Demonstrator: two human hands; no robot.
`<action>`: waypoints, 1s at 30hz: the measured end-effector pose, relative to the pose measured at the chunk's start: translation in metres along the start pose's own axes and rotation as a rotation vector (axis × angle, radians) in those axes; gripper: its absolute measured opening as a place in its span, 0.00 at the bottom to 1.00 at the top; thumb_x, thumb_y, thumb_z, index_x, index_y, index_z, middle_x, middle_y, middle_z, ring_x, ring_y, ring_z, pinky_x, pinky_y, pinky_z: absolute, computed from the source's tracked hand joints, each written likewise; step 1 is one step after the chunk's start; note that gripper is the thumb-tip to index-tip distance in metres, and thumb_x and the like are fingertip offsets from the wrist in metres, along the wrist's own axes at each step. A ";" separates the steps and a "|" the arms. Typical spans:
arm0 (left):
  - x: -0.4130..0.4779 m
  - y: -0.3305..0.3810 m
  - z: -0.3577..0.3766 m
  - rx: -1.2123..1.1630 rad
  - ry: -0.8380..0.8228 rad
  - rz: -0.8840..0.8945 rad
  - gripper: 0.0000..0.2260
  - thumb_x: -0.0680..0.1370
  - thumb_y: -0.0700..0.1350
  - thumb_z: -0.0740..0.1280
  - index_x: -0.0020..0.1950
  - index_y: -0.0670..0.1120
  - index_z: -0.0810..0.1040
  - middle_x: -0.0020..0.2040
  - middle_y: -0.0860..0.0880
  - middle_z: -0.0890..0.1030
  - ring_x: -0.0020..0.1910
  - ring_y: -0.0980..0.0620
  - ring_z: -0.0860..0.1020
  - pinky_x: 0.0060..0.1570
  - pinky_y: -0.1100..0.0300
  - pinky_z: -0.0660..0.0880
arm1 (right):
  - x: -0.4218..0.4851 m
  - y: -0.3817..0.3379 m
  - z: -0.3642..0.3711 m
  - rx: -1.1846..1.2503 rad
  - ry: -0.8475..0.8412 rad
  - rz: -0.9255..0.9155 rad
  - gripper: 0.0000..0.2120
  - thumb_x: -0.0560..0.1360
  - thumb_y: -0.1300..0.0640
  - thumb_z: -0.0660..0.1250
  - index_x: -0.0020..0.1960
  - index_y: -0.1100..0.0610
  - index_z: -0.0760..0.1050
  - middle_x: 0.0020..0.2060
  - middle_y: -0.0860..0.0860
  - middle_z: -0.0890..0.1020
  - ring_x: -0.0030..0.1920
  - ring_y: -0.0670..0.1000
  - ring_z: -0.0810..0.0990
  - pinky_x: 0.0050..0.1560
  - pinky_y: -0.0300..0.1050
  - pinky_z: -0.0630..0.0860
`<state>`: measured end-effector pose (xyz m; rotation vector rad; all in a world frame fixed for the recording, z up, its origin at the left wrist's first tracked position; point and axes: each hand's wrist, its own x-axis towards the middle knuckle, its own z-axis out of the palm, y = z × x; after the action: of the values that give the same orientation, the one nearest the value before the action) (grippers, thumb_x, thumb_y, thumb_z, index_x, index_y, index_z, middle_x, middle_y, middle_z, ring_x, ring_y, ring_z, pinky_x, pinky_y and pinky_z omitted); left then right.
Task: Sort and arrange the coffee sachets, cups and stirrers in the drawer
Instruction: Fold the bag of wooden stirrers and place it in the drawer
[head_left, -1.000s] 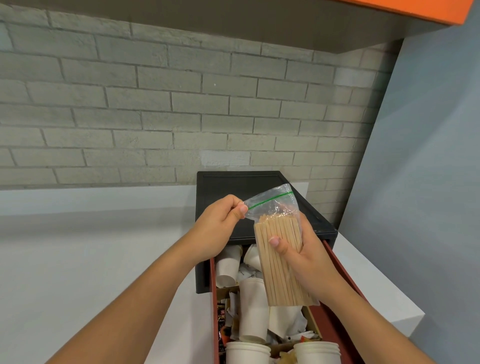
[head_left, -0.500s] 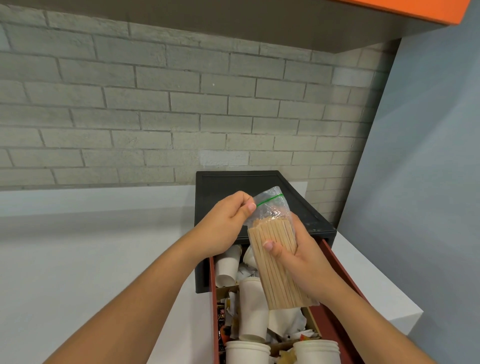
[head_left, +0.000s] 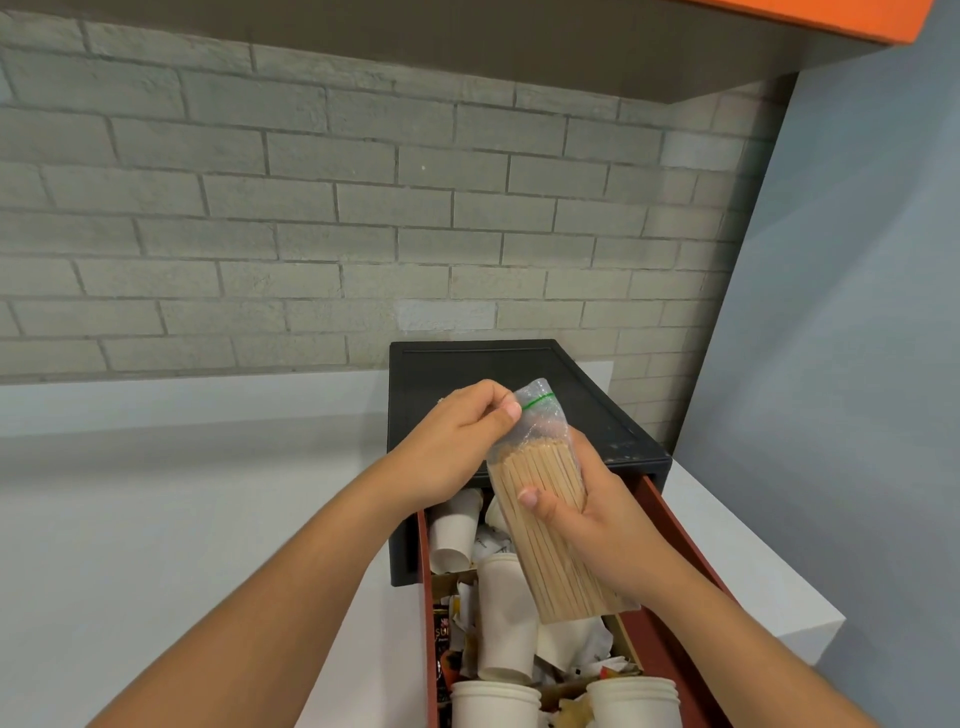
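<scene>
My right hand (head_left: 605, 525) grips a clear zip bag of wooden stirrers (head_left: 553, 540) around its middle, held above the open red drawer (head_left: 670, 551). The bag's crumpled top with the green seal line is pinched by my left hand (head_left: 457, 441). Inside the drawer lie several white paper cups (head_left: 506, 618), tipped over among torn paper and dark coffee sachets (head_left: 444, 631). Two upright white cups (head_left: 493, 701) stand at the drawer's near end.
The drawer slides out of a black cabinet (head_left: 493, 364) that sits on a white counter (head_left: 182, 519). A grey brick wall stands behind it and a blue-grey wall at the right. The counter's right edge (head_left: 810, 613) drops off beside the drawer.
My left hand has pressed the bag's top down and bunched it. The stirrer bag has tilted a little and shifted slightly left.
</scene>
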<state>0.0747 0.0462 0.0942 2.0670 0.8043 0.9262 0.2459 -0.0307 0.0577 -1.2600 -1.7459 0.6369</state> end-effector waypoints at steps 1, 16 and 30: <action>0.000 0.001 0.000 -0.016 -0.012 -0.004 0.10 0.83 0.55 0.58 0.49 0.53 0.75 0.50 0.50 0.79 0.51 0.50 0.78 0.53 0.53 0.76 | 0.000 0.000 0.000 -0.006 -0.008 -0.001 0.23 0.71 0.35 0.65 0.59 0.20 0.56 0.53 0.26 0.74 0.55 0.32 0.75 0.43 0.28 0.75; -0.002 -0.016 0.007 -0.270 0.502 -0.076 0.12 0.84 0.51 0.56 0.47 0.48 0.74 0.46 0.48 0.79 0.39 0.60 0.77 0.39 0.65 0.74 | -0.009 0.028 -0.021 0.076 0.028 0.125 0.27 0.71 0.36 0.66 0.68 0.43 0.67 0.47 0.43 0.83 0.52 0.42 0.82 0.51 0.40 0.80; -0.006 -0.030 0.005 -0.645 0.514 -0.231 0.06 0.78 0.50 0.69 0.46 0.48 0.80 0.37 0.51 0.83 0.36 0.55 0.82 0.34 0.63 0.79 | -0.002 0.025 -0.011 0.259 0.328 0.113 0.05 0.79 0.54 0.64 0.45 0.53 0.75 0.40 0.50 0.84 0.43 0.50 0.84 0.42 0.45 0.82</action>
<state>0.0683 0.0559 0.0659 1.1695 0.8340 1.3874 0.2680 -0.0240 0.0423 -1.2095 -1.2872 0.6565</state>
